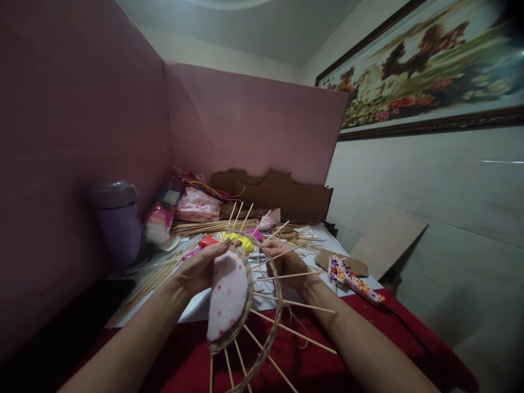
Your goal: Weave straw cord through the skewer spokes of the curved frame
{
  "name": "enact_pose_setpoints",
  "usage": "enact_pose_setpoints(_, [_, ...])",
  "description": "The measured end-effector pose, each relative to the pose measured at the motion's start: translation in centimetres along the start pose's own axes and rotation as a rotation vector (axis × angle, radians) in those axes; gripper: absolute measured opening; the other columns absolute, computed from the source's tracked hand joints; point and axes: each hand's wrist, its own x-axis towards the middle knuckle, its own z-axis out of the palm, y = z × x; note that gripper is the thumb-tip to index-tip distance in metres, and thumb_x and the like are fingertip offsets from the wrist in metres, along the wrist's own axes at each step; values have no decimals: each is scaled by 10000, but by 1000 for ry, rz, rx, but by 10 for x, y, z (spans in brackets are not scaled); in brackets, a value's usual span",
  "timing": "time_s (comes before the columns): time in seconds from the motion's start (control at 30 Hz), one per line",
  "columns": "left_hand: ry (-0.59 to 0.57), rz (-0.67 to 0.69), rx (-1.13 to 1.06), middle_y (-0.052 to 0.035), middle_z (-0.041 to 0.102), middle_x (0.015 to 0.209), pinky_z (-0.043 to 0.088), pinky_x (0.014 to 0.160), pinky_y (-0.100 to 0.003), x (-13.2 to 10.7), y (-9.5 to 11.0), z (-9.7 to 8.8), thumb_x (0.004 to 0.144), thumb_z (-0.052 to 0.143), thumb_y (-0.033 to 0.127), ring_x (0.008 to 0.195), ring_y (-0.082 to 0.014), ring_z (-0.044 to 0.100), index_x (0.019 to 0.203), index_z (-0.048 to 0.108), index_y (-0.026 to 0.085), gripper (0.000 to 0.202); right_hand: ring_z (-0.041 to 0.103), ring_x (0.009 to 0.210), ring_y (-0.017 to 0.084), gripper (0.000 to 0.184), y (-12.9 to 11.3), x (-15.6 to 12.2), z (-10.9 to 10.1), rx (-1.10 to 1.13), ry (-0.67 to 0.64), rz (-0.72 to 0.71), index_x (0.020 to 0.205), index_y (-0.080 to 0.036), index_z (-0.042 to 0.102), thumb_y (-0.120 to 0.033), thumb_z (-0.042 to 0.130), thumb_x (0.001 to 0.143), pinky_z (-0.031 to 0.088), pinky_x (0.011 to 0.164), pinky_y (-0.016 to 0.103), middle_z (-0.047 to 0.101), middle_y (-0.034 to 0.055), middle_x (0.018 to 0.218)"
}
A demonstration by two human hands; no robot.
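Note:
A round woven basket frame (pixel 262 333) with thin wooden spokes radiating outward is held up in front of me, tilted on edge. Its base is covered in white cloth with pink dots (pixel 227 292). My left hand (pixel 200 267) grips the base and rim from the left, fingers closed over the top edge. My right hand (pixel 286 262) is behind the spokes on the right, fingers curled around the woven rim near the top.
A purple lidded cup (pixel 117 221) stands at left by the pink partition (pixel 82 136). Bundles of sticks (pixel 204 226), fabric packets (pixel 196 204) and cardboard (pixel 278 194) fill the back. A floral patterned glue gun (pixel 354 281) lies right on the red cloth (pixel 319 355).

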Motion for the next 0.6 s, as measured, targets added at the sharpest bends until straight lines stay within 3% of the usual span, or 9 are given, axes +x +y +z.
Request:
enact_pose_setpoints(0.1, [157, 140, 110, -18, 649, 741, 451, 586, -239, 5, -3, 2, 629, 748, 408, 636, -139, 596, 889, 624, 161, 379, 97, 355, 16, 225, 0, 2, 1, -12, 16, -37, 647, -162, 516, -184, 734, 598, 69, 338, 180, 216, -133, 389])
enact_pose_setpoints(0.2, [488, 435, 328, -22, 633, 766, 414, 591, -216, 9, -5, 4, 603, 764, 384, 690, -139, 570, 859, 626, 147, 376, 106, 350, 13, 222, 1, 2, 2, -30, 19, -42, 653, -156, 527, -186, 737, 589, 73, 335, 175, 222, -135, 391])
enact_pose_setpoints(0.27, [593, 619, 455, -24, 633, 768, 413, 638, -227, 8, -5, 8, 611, 759, 331, 711, -148, 558, 834, 644, 153, 308, 117, 346, 16, 217, 2, 2, 3, -51, 18, -38, 662, -158, 532, -196, 733, 591, 76, 332, 175, 228, -134, 387])
enact_pose_setpoints(0.33, [556, 740, 563, -21, 641, 762, 409, 689, -242, 6, -5, 15, 642, 731, 274, 723, -156, 549, 799, 680, 180, 190, 127, 343, 20, 209, 4, 3, 3, -77, 21, -41, 672, -162, 534, -211, 725, 605, 82, 331, 178, 231, -134, 385])
enact_pose_setpoints(0.4, [488, 772, 649, -24, 652, 761, 402, 724, -252, 4, -8, 24, 654, 715, 229, 753, -168, 550, 752, 710, 208, 100, 134, 341, 22, 204, 6, 4, 2, -96, 19, -41, 685, -164, 538, -225, 721, 620, 90, 334, 181, 236, -134, 385])
enact_pose_setpoints(0.6, [368, 676, 682, -43, 680, 813, 423, 740, -285, 13, -21, 35, 658, 701, 220, 787, -197, 583, 831, 734, 234, 177, 130, 332, 22, 214, 10, 8, -3, -118, 28, -34, 718, -165, 555, -258, 727, 630, 94, 330, 184, 239, -136, 376])
